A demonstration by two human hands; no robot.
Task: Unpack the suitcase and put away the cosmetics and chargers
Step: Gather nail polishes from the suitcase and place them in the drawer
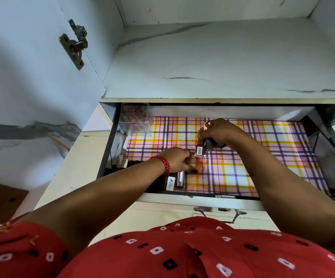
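Nail polish bottle (200, 151) is gripped by my right hand (215, 133), together with other dark cosmetics (210, 144), above the checked lining (263, 157) of the drawer (110, 141). My left hand (179, 159) is low beside the tubes (179, 180); open or closed, I cannot tell.

— A home, is it?
— Yes. It's a household cupboard with a white marble-print shelf (212, 63) and a door hinge (74, 44) on the left.
— And below it?
— An open drawer (110, 141) with a checked liner (263, 149). Lipsticks (123, 162) line its left side, a clear box (135, 117) sits in the back corner, and a polish bottle (200, 150) is held above.
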